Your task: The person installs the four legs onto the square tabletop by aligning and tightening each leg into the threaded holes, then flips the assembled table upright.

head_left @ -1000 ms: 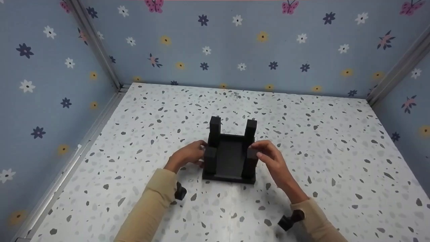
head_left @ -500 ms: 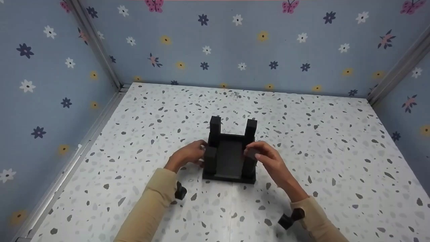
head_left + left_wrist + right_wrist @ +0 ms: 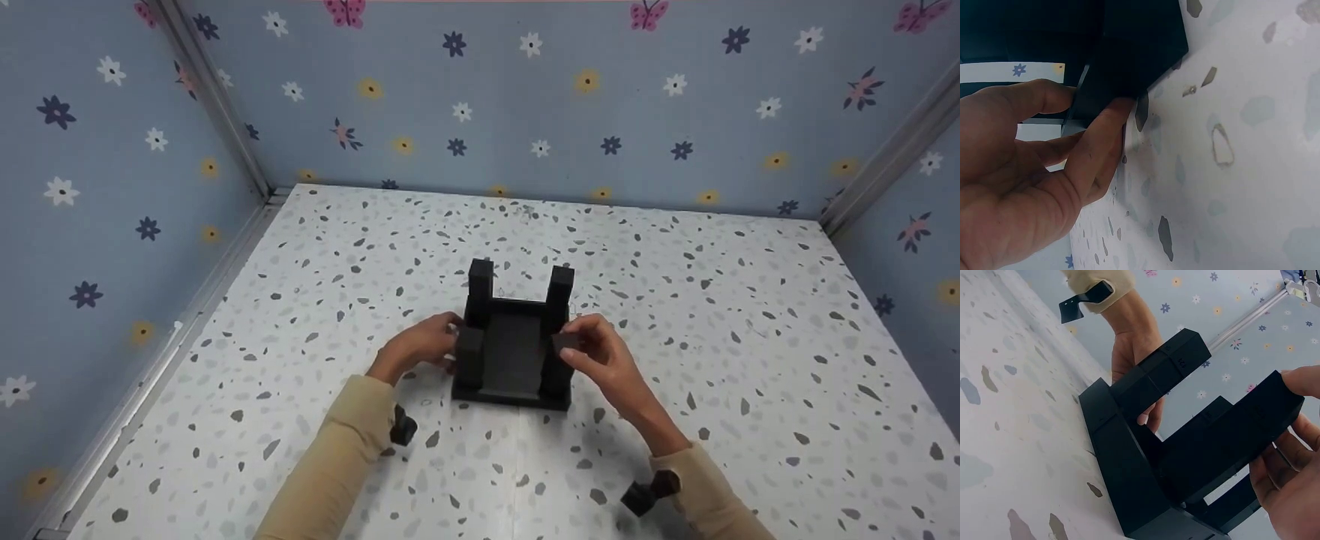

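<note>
A black upside-down small stool or table [image 3: 511,402] sits on the speckled tabletop, a flat framed base with several square legs pointing up. My right hand [image 3: 611,364] pinches the top of the near right leg [image 3: 557,371] between thumb and fingers. Close up in the right wrist view, that leg [image 3: 1230,436] stands on the base, with the right hand [image 3: 1297,484] at its free end. My left hand [image 3: 424,343] holds the base's left side by the near left leg [image 3: 470,360]. In the left wrist view, the left hand's fingers [image 3: 1098,132] reach the lower black edge; some fingertips are hidden.
White speckled tabletop [image 3: 337,262] surrounds the black piece. Flowered blue panels [image 3: 510,97] close off the back and both sides, with metal posts [image 3: 217,97] at the corners. Black wrist mounts [image 3: 403,427] stick out from both tan sleeves [image 3: 330,457].
The right hand's fingers shift left over the top of the near right leg, then back right, with the thumb now on its front. The left hand and the base stay put.
</note>
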The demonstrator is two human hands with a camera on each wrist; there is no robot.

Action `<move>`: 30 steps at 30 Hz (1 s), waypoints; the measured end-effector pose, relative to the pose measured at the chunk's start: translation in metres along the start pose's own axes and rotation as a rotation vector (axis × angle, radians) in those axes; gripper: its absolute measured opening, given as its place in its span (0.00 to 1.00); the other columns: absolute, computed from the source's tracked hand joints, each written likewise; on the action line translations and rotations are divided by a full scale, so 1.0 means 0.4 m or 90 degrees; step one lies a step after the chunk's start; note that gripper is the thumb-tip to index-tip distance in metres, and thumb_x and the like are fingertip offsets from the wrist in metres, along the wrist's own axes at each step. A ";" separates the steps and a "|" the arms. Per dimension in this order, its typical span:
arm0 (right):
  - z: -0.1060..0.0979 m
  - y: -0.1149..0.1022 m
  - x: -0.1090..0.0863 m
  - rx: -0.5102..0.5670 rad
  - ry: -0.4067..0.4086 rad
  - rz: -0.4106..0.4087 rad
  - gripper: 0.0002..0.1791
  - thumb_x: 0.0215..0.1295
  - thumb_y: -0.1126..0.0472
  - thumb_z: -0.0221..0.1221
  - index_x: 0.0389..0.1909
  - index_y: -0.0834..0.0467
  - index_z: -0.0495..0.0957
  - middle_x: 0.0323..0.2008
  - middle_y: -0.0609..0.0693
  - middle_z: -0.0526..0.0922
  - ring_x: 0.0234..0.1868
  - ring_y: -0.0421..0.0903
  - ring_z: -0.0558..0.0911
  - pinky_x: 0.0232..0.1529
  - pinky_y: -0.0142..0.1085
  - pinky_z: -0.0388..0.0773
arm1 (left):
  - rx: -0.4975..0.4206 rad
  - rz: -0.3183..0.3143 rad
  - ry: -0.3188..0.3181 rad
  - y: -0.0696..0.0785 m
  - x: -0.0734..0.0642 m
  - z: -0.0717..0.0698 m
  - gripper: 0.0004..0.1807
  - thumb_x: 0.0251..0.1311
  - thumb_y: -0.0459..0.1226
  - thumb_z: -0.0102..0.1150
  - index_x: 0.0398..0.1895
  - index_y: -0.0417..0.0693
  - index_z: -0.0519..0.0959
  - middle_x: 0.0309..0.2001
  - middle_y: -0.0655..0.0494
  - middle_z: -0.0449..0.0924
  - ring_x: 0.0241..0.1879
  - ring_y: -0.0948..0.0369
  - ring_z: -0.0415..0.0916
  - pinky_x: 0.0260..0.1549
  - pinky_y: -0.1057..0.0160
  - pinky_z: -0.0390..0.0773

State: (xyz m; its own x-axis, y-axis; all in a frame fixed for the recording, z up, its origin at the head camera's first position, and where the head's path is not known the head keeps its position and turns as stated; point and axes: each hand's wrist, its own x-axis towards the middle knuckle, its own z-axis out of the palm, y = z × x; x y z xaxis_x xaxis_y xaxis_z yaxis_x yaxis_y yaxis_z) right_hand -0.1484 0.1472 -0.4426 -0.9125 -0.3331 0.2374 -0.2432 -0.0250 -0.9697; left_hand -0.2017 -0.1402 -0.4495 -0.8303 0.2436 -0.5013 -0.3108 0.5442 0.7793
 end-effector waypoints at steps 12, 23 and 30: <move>0.004 0.006 -0.003 -0.036 0.008 -0.016 0.15 0.66 0.66 0.56 0.51 0.66 0.68 0.50 0.57 0.72 0.49 0.45 0.75 0.50 0.32 0.73 | -0.010 0.020 0.000 0.000 0.000 0.003 0.29 0.61 0.41 0.56 0.65 0.43 0.65 0.54 0.44 0.76 0.47 0.54 0.79 0.48 0.56 0.78; -0.010 0.004 0.006 0.072 -0.066 -0.069 0.17 0.69 0.68 0.45 0.56 0.71 0.68 0.52 0.56 0.75 0.54 0.46 0.75 0.56 0.34 0.71 | -0.004 0.020 0.004 0.003 -0.001 0.003 0.27 0.62 0.40 0.55 0.64 0.43 0.65 0.53 0.44 0.76 0.47 0.54 0.79 0.47 0.56 0.78; -0.013 0.006 0.015 0.155 -0.157 -0.094 0.20 0.69 0.71 0.40 0.58 0.77 0.66 0.51 0.62 0.78 0.54 0.52 0.78 0.60 0.39 0.72 | -0.020 0.024 -0.001 -0.002 0.005 0.004 0.26 0.62 0.38 0.55 0.63 0.42 0.66 0.52 0.43 0.76 0.44 0.54 0.80 0.45 0.57 0.79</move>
State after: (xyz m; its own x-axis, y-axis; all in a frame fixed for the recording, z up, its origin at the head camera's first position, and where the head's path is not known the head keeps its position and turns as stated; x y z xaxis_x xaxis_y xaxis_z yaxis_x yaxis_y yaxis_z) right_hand -0.1560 0.1499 -0.4433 -0.7598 -0.5250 0.3835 -0.2538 -0.3036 -0.9184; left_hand -0.2023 -0.1390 -0.4516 -0.8410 0.2642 -0.4721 -0.2942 0.5091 0.8089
